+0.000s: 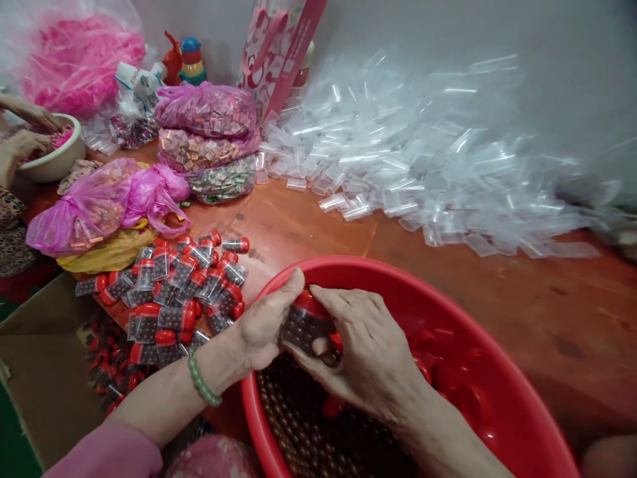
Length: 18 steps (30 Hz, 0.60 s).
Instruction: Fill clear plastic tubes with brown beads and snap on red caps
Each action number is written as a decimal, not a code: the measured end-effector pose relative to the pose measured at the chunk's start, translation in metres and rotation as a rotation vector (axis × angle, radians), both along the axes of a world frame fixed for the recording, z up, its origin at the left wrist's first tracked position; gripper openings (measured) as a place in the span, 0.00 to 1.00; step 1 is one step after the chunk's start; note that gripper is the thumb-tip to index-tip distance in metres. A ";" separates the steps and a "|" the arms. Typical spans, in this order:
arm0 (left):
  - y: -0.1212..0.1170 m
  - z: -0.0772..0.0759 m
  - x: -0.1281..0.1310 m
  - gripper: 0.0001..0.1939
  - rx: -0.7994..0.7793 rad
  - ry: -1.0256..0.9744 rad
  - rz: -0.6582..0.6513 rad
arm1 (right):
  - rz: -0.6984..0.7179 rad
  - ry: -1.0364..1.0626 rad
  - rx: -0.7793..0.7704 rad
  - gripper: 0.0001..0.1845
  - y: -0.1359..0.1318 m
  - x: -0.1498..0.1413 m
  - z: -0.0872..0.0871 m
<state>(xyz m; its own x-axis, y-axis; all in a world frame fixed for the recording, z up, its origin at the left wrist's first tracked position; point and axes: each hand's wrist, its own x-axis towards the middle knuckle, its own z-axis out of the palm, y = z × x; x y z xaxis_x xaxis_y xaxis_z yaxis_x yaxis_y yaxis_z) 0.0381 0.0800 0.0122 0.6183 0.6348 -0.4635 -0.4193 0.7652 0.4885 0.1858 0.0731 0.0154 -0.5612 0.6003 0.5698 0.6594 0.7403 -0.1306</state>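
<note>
A small clear container [302,326] with a red cap, filled with dark brown balls, is held between my two hands above a large red basin. My left hand [269,322], with a green bead bracelet on the wrist, is closed around its left side, thumb up near the cap. My right hand [371,342] grips it from the right, fingers at the cap and lower side. Below, the red basin [363,267] holds loose brown balls [293,425] on the left and red caps [468,398] on the right.
Filled red-capped containers [184,279] are piled left of the basin, above a cardboard box [44,372]. Clear empty tubes [398,159] are heaped along the wall. Pink bags [209,109] stand behind. Another person's hands [27,126] are at a white bowl [52,174].
</note>
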 end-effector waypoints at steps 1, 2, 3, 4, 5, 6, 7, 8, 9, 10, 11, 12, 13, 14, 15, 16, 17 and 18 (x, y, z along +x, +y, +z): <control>0.000 0.001 0.004 0.29 -0.026 0.032 0.031 | -0.003 0.007 -0.013 0.29 0.000 0.000 -0.001; 0.000 0.002 0.007 0.27 -0.045 0.067 0.069 | -0.002 0.018 -0.026 0.29 0.000 0.000 -0.002; -0.001 0.003 0.011 0.24 -0.058 0.103 0.113 | 0.007 0.032 -0.035 0.28 0.000 0.000 -0.002; -0.002 0.005 0.014 0.22 -0.062 0.135 0.153 | 0.020 0.046 -0.041 0.26 0.000 0.000 -0.002; -0.003 0.006 0.017 0.20 -0.057 0.163 0.187 | 0.037 0.057 -0.041 0.25 0.000 0.000 -0.001; -0.005 0.007 0.019 0.19 -0.046 0.187 0.217 | 0.054 0.065 -0.031 0.24 0.000 0.000 -0.001; -0.006 0.007 0.021 0.18 -0.033 0.208 0.237 | 0.067 0.070 -0.014 0.23 0.000 0.000 0.000; -0.007 0.007 0.022 0.18 -0.014 0.226 0.254 | 0.075 0.072 0.005 0.23 0.000 -0.001 0.000; -0.008 0.007 0.022 0.17 0.008 0.245 0.273 | 0.078 0.070 0.023 0.23 0.000 -0.001 -0.001; -0.009 0.006 0.022 0.16 0.031 0.262 0.290 | 0.077 0.067 0.039 0.23 0.001 -0.002 -0.001; -0.010 0.004 0.021 0.16 0.054 0.279 0.311 | 0.078 0.064 0.055 0.22 0.001 -0.003 -0.002; -0.010 0.003 0.020 0.16 0.076 0.291 0.330 | 0.079 0.064 0.067 0.23 0.001 -0.005 -0.002; -0.010 0.002 0.020 0.16 0.096 0.299 0.343 | 0.079 0.063 0.075 0.23 0.000 -0.006 -0.002; -0.009 0.001 0.019 0.16 0.110 0.303 0.354 | 0.081 0.060 0.071 0.24 0.000 -0.007 0.000; -0.009 0.001 0.018 0.16 0.118 0.305 0.361 | 0.083 0.053 0.054 0.25 0.000 -0.008 0.003; -0.008 0.003 0.017 0.16 0.127 0.304 0.362 | 0.089 0.042 0.018 0.26 0.000 -0.007 0.007; -0.007 0.006 0.015 0.17 0.146 0.296 0.347 | 0.096 0.029 -0.048 0.27 0.000 -0.004 0.012; -0.007 0.010 0.012 0.18 0.173 0.280 0.306 | 0.105 0.019 -0.132 0.28 0.001 0.001 0.018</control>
<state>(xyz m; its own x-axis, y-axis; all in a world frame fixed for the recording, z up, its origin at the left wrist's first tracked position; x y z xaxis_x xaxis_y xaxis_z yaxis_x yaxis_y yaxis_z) 0.0498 0.0734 0.0225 0.2560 0.8517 -0.4573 -0.4468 0.5237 0.7253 0.1865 0.0738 0.0334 -0.6145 0.6095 0.5008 0.5762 0.7804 -0.2428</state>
